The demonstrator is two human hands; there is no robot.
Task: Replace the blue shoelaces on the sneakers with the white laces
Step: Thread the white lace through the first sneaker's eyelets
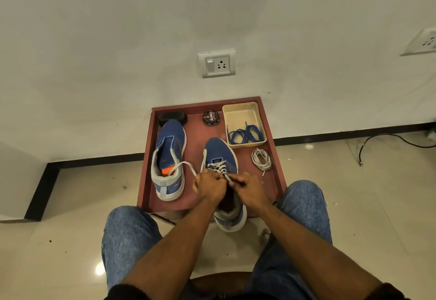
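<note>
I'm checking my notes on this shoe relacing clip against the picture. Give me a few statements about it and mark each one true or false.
1. The blue laces lie in the beige tray. True.
2. The left sneaker is fully laced in white. False: it has no lace threaded through it; only a loose end of the white lace arcs over its opening.
3. Both hands, left hand and right hand, pinch the white lace on the right sneaker. True.
4. The spare white lace lies coiled inside the beige tray. False: it lies on the red tray, in front of the beige one.
5. The polish tin stands on the floor. False: it stands on the red tray.
</note>
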